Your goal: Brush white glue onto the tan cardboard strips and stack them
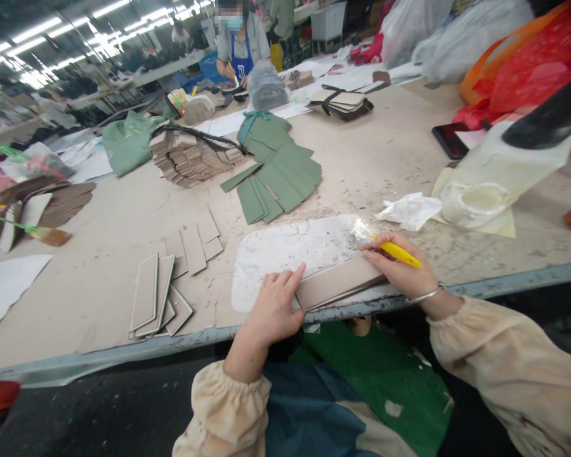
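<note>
My right hand (402,263) is closed round a yellow-handled brush (397,252), its bristles thick with a white substance and pointing away to the left. Below it lies a long beige panel (340,281) at the table's front edge, with more layers showing underneath. The side of my right hand rests at the panel's right end. My left hand (276,301) grips the panel's left end, index finger at the far corner and thumb at the near one. Under the panel spreads a smeared white sheet (285,241). Beige pieces with pale edges (155,298) lie overlapping on the left.
Fanned green pieces (280,171) and a tied beige bundle (195,155) lie beyond the sheet. A whitish container (485,184) stands right, beside crumpled white tissue (412,209) and a phone (450,139). A masked co-worker (242,47) is across the table.
</note>
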### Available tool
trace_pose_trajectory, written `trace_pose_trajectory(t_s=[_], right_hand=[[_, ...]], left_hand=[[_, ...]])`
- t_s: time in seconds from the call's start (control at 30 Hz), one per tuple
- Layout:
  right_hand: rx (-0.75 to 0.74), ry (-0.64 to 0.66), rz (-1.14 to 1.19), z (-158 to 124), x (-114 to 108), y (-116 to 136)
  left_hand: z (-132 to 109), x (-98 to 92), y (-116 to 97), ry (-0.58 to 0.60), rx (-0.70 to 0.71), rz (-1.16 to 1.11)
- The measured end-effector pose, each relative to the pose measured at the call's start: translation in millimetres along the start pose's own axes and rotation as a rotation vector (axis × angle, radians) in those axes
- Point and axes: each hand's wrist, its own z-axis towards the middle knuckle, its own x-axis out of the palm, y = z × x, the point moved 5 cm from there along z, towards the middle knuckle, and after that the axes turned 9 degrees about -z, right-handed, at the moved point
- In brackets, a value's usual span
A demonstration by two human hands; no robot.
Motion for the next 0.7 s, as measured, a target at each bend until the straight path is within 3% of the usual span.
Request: trace_pose_trajectory(t_s=[0.53,0.7], right_hand=[[-0.052,-0.029,0.019,-3.7,-6.1,10.8],[-0.052,-0.041,0.005,-1.4,-6.6,11.2]], left_hand=[[0.5,-2.2,-1.6,0.007,0.016,-0.052],[-2.7,-5.1,5.7,-0.074,-0.001,-0.15]])
